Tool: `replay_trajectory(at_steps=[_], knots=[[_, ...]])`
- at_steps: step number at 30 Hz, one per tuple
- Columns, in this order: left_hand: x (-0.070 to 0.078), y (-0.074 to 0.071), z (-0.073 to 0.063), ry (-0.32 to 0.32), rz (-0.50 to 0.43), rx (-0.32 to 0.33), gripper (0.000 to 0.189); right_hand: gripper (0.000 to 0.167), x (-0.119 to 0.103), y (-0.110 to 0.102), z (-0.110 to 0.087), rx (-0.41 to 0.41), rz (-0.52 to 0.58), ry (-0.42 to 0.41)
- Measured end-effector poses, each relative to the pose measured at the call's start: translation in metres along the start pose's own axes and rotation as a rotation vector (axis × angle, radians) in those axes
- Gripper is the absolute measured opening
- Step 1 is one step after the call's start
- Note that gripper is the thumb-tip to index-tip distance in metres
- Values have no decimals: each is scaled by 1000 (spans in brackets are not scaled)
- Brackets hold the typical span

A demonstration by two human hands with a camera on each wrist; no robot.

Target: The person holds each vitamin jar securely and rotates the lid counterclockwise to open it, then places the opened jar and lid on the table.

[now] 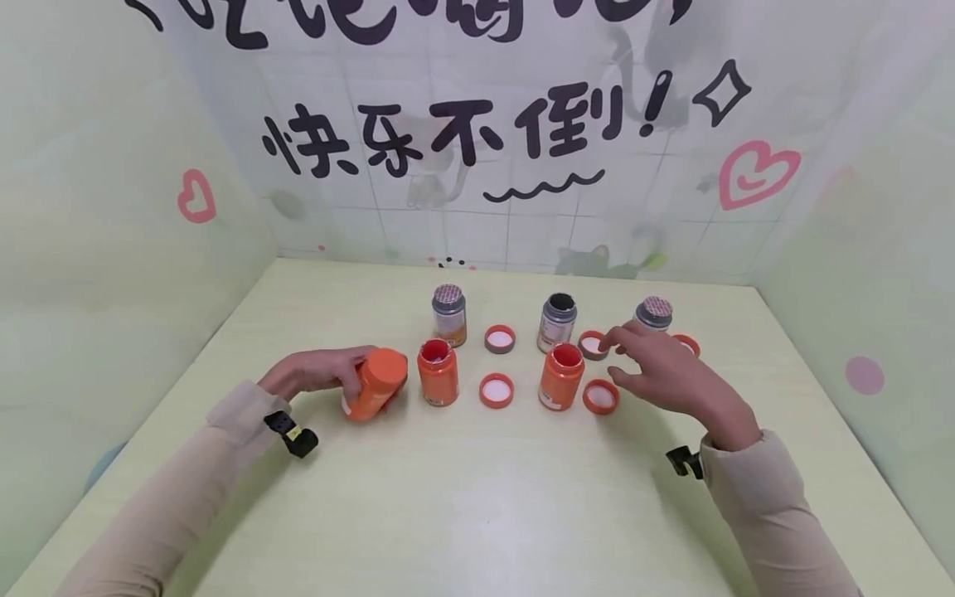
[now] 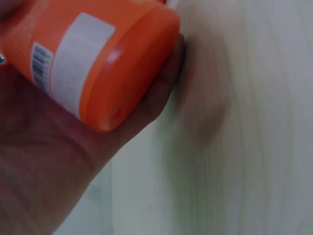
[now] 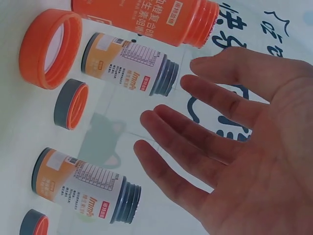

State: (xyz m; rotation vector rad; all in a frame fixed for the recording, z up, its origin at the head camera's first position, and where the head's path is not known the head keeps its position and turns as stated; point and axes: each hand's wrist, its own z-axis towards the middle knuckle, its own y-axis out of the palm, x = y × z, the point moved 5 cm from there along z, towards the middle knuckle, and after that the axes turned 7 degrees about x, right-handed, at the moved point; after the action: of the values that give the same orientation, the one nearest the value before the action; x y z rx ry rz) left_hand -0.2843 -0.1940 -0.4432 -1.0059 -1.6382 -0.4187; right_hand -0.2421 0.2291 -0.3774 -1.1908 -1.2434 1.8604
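My left hand (image 1: 319, 371) grips an orange bottle (image 1: 376, 383) with its orange cap on. The bottle leans, and in the left wrist view its base and white barcode label (image 2: 80, 61) face the camera. Just right of it stands an uncapped orange bottle (image 1: 439, 377). Its fingers apart and holding nothing, my right hand (image 1: 675, 377) hovers over the right part of the table. Near those fingertips are a grey-sided cap (image 1: 593, 345), an orange cap (image 1: 600, 397) and a second uncapped orange bottle (image 1: 561, 379). A grey-necked bottle (image 1: 653, 313) is partly hidden behind this hand.
Two more grey-necked bottles stand at the back, one with a patterned top (image 1: 450, 318) and one with a dark open mouth (image 1: 557, 325). Between the bottles lie a grey-sided cap (image 1: 500, 338) and an orange cap (image 1: 496, 390). A printed wall (image 1: 477, 224) closes off the table's back.
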Motion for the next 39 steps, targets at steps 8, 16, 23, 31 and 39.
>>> replay_trajectory(at_steps=[8,16,23,31,39], knots=[[29,65,17,105,93,-273,53,20,-14,-13,-3,103,25,-62],[53,121,53,233,156,-319,53,18,-44,-22,-9,163,64,-189],[72,162,88,261,147,-277,59,20,-60,-20,-14,72,138,-222],[91,188,120,295,13,-143,55,28,-65,-17,-18,51,139,-218],[96,202,132,322,-72,-40,53,36,-68,-15,-19,80,42,-214]])
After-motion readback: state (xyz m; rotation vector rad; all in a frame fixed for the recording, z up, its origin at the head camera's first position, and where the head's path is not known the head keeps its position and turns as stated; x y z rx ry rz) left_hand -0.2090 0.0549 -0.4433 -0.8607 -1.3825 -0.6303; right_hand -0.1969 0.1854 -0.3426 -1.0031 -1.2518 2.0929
